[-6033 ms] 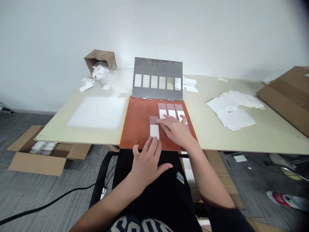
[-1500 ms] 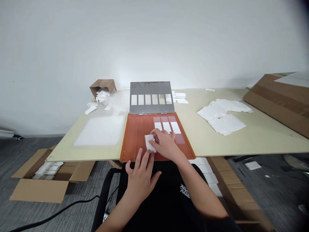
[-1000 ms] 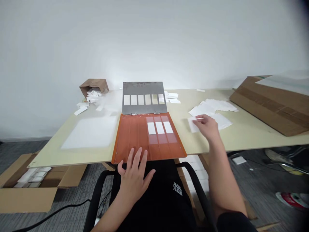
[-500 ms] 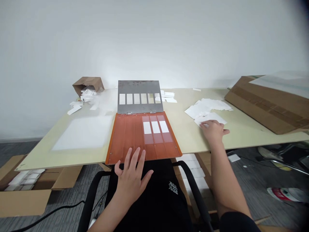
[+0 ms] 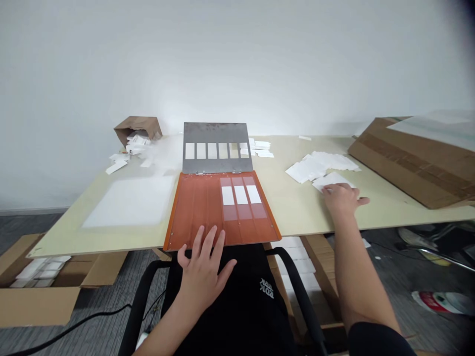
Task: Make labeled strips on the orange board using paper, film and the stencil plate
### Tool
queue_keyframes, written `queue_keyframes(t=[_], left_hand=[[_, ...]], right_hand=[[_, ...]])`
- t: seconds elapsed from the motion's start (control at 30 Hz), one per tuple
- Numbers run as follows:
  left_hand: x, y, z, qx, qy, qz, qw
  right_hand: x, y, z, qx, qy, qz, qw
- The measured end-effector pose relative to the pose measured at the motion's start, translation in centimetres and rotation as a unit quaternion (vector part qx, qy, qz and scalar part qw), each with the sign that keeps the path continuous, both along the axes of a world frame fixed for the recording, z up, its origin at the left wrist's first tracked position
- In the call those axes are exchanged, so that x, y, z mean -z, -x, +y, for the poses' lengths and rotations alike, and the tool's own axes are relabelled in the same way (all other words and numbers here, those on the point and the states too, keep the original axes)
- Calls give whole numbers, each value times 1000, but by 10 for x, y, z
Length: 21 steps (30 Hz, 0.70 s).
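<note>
right hand (image 5: 343,198) off orange tray (image 5: 196,207) — now flat on white sheets (image 5: 315,166), fingers spread; left hand (image 5: 202,262) splayed at tray edge.

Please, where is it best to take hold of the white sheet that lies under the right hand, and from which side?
Probably its near edge, coming from the person's side. The white sheet lies flat and thin on the table, so an edge must be lifted first; the right hand rests on that edge, while the far side lies by the other sheets.
</note>
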<state>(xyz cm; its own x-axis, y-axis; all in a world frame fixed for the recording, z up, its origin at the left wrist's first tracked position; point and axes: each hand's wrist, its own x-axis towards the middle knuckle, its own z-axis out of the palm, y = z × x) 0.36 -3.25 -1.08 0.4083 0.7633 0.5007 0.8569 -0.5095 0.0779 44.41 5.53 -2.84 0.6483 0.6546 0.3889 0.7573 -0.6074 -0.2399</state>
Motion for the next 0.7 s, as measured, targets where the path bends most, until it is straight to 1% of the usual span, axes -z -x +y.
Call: queue_keyframes(t=[0.07, 0.13, 0.17, 0.2, 0.23, 0.3, 0.33, 0.37, 0.43, 0.5, 0.6, 0.7], left_hand=[[1, 0, 1, -2, -1, 1, 1000], [1, -2, 2, -1, 5, 5, 1000], [1, -3, 2, 0, 9, 6, 1000], [1, -4, 3, 2, 13, 7, 1000], [0, -6, 4, 5, 17, 6, 1000], [-1, -10, 7, 9, 23, 2, 1000], [-1, -12, 9, 11, 25, -1, 1000], [-2, -14, 11, 13, 26, -4, 1000], [-3, -17, 15, 17, 26, -5, 1000], [-4, -21, 20, 21, 26, -4, 999], [-5, -24, 26, 22, 33, -7, 999], [-6, -26, 30, 25, 46, -3, 999]], right_hand=[[-3, 9, -3, -19, -27, -17, 999], [-9, 27, -5, -58, -59, -19, 996], [-14, 40, -5, -94, -70, -10, 993], [-19, 54, -5, -153, -70, 5, 986], [-25, 71, -5, -229, -63, 23, 971], [-36, 106, -2, -387, -45, 59, 919], [-42, 124, 0, -448, -27, 75, 890], [-47, 141, 4, -485, -11, 84, 870], [-54, 170, 15, -525, 4, 83, 847], [-58, 190, 28, -555, 16, 74, 828], [-58, 205, 46, -587, 34, 57, 807], [-54, 211, 56, -598, 59, 38, 798]])
